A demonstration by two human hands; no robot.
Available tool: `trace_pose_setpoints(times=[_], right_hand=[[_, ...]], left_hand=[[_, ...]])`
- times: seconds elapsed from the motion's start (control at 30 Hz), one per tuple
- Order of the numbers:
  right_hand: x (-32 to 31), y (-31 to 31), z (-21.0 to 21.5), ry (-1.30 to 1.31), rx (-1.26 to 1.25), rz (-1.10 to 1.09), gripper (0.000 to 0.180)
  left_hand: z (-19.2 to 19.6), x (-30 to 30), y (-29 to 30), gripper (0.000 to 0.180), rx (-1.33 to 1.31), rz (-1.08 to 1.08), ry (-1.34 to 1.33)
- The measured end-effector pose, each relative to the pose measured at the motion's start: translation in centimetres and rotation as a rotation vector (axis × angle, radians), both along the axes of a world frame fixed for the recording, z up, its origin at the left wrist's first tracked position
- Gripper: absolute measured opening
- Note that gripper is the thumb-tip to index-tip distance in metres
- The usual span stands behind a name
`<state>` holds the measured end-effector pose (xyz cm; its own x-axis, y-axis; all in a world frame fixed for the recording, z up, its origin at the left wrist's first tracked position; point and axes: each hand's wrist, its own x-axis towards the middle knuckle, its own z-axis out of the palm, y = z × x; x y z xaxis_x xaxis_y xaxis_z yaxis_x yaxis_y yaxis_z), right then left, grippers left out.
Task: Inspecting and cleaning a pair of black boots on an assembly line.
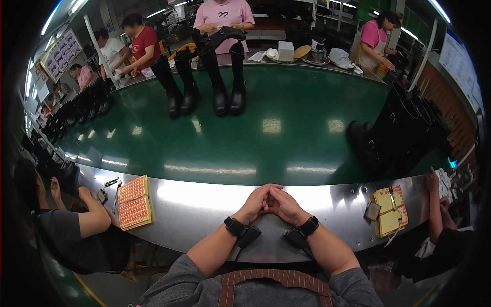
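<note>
My left hand (256, 202) and my right hand (286, 204) rest together at the inner edge of the metal ledge (199, 202), beside the green conveyor belt (291, 143). Their curled fingers overlap at the tips, leaving a small dark gap between the palms. Nothing shows in either hand. Each wrist wears a black band with a dark boxy device, the left one (236, 226) and the right one (308, 225). Across the belt stand two pairs of tall black boots, one pair (186, 94) left of the other (229, 92).
Bundled sticker sheets lie on the ledge, one stack (134, 203) left, another (391, 212) right. More black boots (391, 130) stand on the belt's right side. Co-workers sit close on both sides, a bare arm (94, 220) at left. Others work across the belt.
</note>
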<state>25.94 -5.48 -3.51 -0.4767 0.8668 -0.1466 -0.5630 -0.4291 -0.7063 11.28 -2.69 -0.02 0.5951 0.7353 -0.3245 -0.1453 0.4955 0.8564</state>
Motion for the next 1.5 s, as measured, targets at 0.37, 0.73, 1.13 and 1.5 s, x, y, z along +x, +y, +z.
trace_pose_setpoints(times=[0.37, 0.73, 1.13, 1.5], right_hand=[[0.3, -0.2, 1.1, 0.021, 0.022, 0.0, 0.033], [0.7, -0.5, 1.3, 0.005, 0.014, -0.008, 0.034], [1.1, -0.5, 0.7, -0.006, 0.001, -0.019, 0.037], [1.7, -0.6, 0.8, 0.0, 0.009, -0.01, 0.037]], left_hand=[[-2.3, 0.2, 0.2, 0.035, -0.036, 0.072, -0.033], [-1.0, 0.9, -0.4, 0.04, -0.028, 0.097, 0.031], [-0.1, 1.4, -0.5, 0.046, 0.067, 0.02, -0.004], [0.4, 1.8, -0.8, 0.044, 0.027, 0.007, 0.006]])
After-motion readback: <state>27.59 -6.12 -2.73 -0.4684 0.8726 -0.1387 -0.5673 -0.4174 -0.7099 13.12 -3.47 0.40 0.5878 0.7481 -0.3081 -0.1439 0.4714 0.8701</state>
